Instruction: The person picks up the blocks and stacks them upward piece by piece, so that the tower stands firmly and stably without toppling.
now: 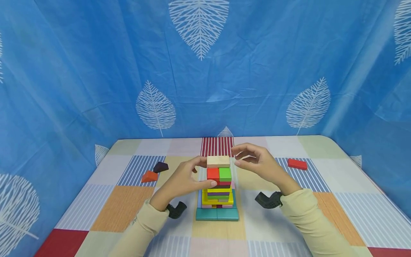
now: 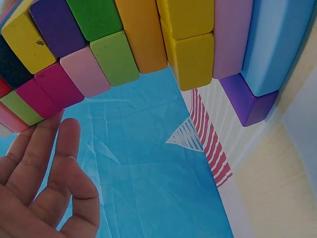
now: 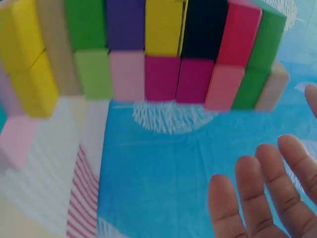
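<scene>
A tower of stacked coloured wooden blocks (image 1: 209, 200) rises in the middle of the head view from two teal blocks (image 1: 206, 214). Across its top lies a pale wooden block (image 1: 218, 161), above a red block (image 1: 212, 174) and a green block (image 1: 225, 174). My left hand (image 1: 186, 178) rests lightly at the tower's upper left, its thumb in front of the red block. In the left wrist view, extended fingers (image 2: 43, 144) touch the stack's side. My right hand (image 1: 257, 160) hovers just right of the top block, fingers loosely bent and apart from the tower, holding nothing.
An orange block (image 1: 149, 176) and a dark block (image 1: 161, 166) lie on the left of the patchwork tablecloth (image 1: 112, 210). On the right lies a red block (image 1: 297, 164). A blue leaf-patterned curtain (image 1: 250, 78) hangs behind the table.
</scene>
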